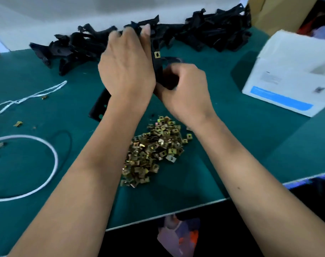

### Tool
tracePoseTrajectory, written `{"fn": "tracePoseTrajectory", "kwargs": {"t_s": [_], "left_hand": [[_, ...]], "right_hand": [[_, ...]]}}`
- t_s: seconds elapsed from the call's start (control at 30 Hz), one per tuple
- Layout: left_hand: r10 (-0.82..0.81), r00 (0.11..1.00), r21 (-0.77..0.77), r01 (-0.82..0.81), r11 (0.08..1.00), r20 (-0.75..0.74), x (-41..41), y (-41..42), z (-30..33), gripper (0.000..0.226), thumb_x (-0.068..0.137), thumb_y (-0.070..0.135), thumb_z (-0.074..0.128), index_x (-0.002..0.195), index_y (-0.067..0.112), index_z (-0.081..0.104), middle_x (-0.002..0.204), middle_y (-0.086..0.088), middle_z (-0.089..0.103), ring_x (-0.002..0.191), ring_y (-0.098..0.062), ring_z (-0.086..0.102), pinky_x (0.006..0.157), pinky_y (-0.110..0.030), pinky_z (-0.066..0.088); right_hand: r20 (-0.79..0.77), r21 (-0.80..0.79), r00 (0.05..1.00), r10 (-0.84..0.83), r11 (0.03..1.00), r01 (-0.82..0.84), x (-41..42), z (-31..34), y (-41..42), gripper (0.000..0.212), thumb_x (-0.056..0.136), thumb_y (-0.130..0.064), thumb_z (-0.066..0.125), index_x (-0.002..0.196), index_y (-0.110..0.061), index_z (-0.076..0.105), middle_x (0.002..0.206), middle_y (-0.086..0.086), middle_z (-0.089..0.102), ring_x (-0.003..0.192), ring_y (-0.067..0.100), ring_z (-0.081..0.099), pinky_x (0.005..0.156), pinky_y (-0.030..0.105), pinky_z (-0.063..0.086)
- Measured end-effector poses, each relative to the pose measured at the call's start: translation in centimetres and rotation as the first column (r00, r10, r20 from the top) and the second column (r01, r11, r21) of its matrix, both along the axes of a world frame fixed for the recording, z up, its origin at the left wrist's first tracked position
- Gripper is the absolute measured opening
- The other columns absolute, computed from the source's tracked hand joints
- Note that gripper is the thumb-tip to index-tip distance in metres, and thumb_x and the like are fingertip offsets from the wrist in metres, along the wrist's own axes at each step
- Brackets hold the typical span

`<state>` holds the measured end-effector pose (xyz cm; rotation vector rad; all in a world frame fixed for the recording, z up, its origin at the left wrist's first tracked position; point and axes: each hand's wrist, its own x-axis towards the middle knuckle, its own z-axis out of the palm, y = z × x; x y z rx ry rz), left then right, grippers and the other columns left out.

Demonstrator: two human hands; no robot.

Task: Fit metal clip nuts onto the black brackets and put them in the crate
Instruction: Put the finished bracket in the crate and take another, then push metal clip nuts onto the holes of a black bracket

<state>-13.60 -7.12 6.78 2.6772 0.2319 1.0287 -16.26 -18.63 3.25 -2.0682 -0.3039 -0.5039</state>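
I've got a black bracket (156, 67) up off the green table (232, 127), my left hand (126, 67) curled round its upper end, my right hand (184, 89) pinching low. One clip nut (157, 54) sits on it already. It looks stiff, light plastic; the edges are my grip. The loose clip nuts (154, 151) lie heaped below, small and probably slippery. No crate identifiable.

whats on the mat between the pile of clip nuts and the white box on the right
Mostly bare green mat in the head view. One stray nut lies just right of the clip nut pile; nothing else before the white box.
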Motion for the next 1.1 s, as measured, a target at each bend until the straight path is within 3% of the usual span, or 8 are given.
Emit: {"fn": "tracePoseTrajectory", "kwargs": {"t_s": [0.1, 0.23, 0.33, 0.43, 0.57, 0.7, 0.83, 1.1], "left_hand": [[-0.128, 0.991, 0.064, 0.126, 0.99, 0.029, -0.9, -6.0, 1.5, 0.055, 0.11, 0.052, 0.023, 0.117, 0.01, 0.058, 0.111, -0.011, 0.064, 0.098, -0.036, 0.064, 0.069, -0.037, 0.031], [-0.416, 0.909, 0.094, 0.412, 0.906, 0.029, -5.0, -19.5, 3.0, 0.049, 0.11, 0.049, 0.021, 0.122, 0.017, 0.055, 0.107, -0.006, 0.064, 0.1, -0.029, 0.064, 0.07, -0.035, 0.033], [-0.689, 0.723, 0.014, 0.69, 0.724, -0.055, -9.3, -28.7, 2.6, 0.035, 0.109, 0.041, 0.033, 0.125, 0.02, 0.055, 0.123, -0.007, 0.061, 0.112, -0.03, 0.062, 0.083, -0.04, 0.043], [-0.856, 0.492, 0.022, 0.868, 0.495, -0.155, -14.2, -35.3, -0.2, 0.03, 0.098, 0.029, 0.057, 0.127, 0.021, 0.055, 0.123, -0.006, 0.059, 0.108, -0.029, 0.065, 0.076, -0.04, 0.046], [-0.864, 0.168, -0.077, 0.97, 0.231, -0.475, -19.3, -40.0, -6.8, 0.028, 0.096, 0.027, 0.062, 0.122, 0.017, 0.065, 0.123, -0.011, 0.064, 0.111, -0.033, 0.066, 0.083, -0.041, 0.052], [-0.625, -0.134, -0.285, 0.947, 0.148, -0.769, -22.0, -41.4, -14.2, 0.031, 0.098, 0.024, 0.062, 0.125, 0.008, 0.063, 0.128, -0.021, 0.058, 0.121, -0.041, 0.057, 0.095, -0.046, 0.051], [-0.47, -0.105, -0.144, 0.988, 0.048, -0.876, -24.0, -42.0, -18.0, 0.036, 0.099, 0.026, 0.063, 0.132, 0.013, 0.058, 0.135, -0.016, 0.045, 0.13, -0.037, 0.039, 0.102, -0.048, 0.043], [-0.817, -0.012, -0.179, 0.977, 0.112, -0.577, -21.5, -44.1, -12.4, 0.03, 0.099, 0.028, 0.058, 0.125, 0.014, 0.065, 0.126, -0.011, 0.057, 0.124, -0.033, 0.05, 0.099, -0.048, 0.049]], "right_hand": [[0.014, 0.112, 0.978, -0.207, 0.972, 0.204, -1.6, 0.5, -4.6, 0.044, 0.082, -0.019, 0.078, 0.053, -0.028, 0.046, 0.042, -0.015, 0.045, 0.048, -0.004, 0.045, 0.051, 0.011, 0.033], [0.024, 0.218, 0.903, -0.429, 0.884, 0.414, -6.7, 0.9, -16.8, 0.014, 0.074, -0.019, 0.066, 0.062, -0.016, 0.059, 0.054, -0.007, 0.05, 0.058, 0.002, 0.039, 0.056, 0.028, 0.035], [-0.022, 0.288, 0.804, -0.594, 0.766, 0.574, -12.5, -0.3, -26.5, 0.02, 0.073, -0.023, 0.067, 0.069, -0.004, 0.063, 0.064, 0.018, 0.055, 0.066, 0.018, 0.046, 0.06, 0.049, 0.043], [-0.134, 0.283, 0.664, -0.736, 0.614, 0.737, -19.7, -2.8, -35.4, 0.029, 0.075, -0.038, 0.075, 0.063, -0.014, 0.065, 0.06, 0.01, 0.058, 0.06, 0.019, 0.052, 0.059, 0.042, 0.046], [-0.454, -0.079, 0.343, -0.822, 0.421, 0.904, -28.1, -9.5, -43.8, 0.049, 0.08, -0.052, 0.075, 0.065, -0.007, 0.066, 0.059, 0.014, 0.062, 0.061, 0.027, 0.06, 0.064, 0.037, 0.048], [-0.576, -0.487, 0.01, -0.817, 0.354, 0.798, -32.1, -16.8, -46.0, 0.049, 0.085, -0.049, 0.078, 0.072, -0.002, 0.073, 0.076, 0.024, 0.068, 0.087, 0.039, 0.069, 0.073, 0.038, 0.047], [-0.626, -0.495, -0.111, -0.772, 0.283, 0.822, -34.0, -20.3, -45.9, 0.049, 0.082, -0.048, 0.083, 0.069, -0.004, 0.066, 0.059, 0.007, 0.058, 0.06, 0.023, 0.055, 0.06, 0.031, 0.038], [-0.365, -0.359, -0.036, -0.93, 0.105, 0.928, -30.6, -14.6, -44.7, 0.031, 0.088, -0.04, 0.072, 0.085, -0.01, 0.074, 0.086, 0.018, 0.074, 0.093, 0.039, 0.069, 0.079, 0.038, 0.051]]}}
